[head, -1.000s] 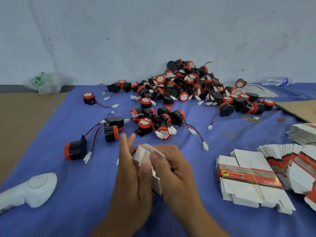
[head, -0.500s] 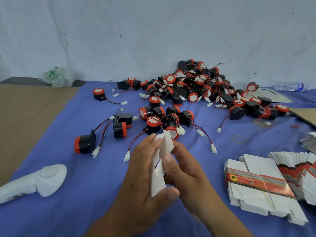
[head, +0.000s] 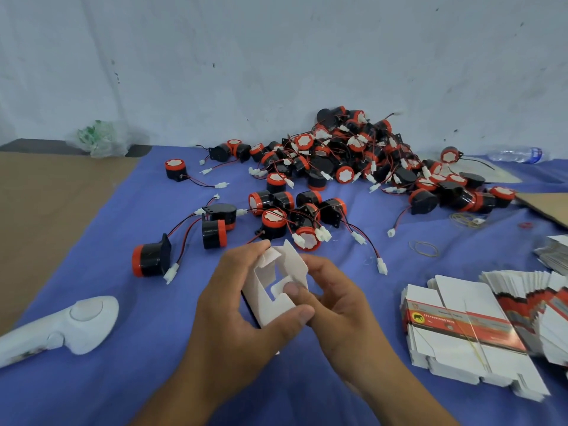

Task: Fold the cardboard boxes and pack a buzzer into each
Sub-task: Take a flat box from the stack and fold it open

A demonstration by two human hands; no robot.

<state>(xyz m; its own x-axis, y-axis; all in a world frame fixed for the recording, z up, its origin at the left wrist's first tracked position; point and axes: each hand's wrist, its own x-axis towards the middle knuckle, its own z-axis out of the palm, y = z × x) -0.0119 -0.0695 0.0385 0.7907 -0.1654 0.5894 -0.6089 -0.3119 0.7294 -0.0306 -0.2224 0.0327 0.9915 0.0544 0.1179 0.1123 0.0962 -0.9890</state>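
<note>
While the left hand (head: 236, 309) grips a half-folded white cardboard box (head: 266, 302), the right hand (head: 338, 305) pinches its flap; buzzers (head: 342, 174) heaped beyond both hands, flat box stack (head: 458, 298) right of the right hand

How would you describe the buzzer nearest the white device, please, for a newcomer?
On the blue cloth, look left of the left hand, just beyond the white device. The buzzer lies on its side, apart from the pile. Of all the buzzers it sits nearest the viewer, red cap facing left.
</note>
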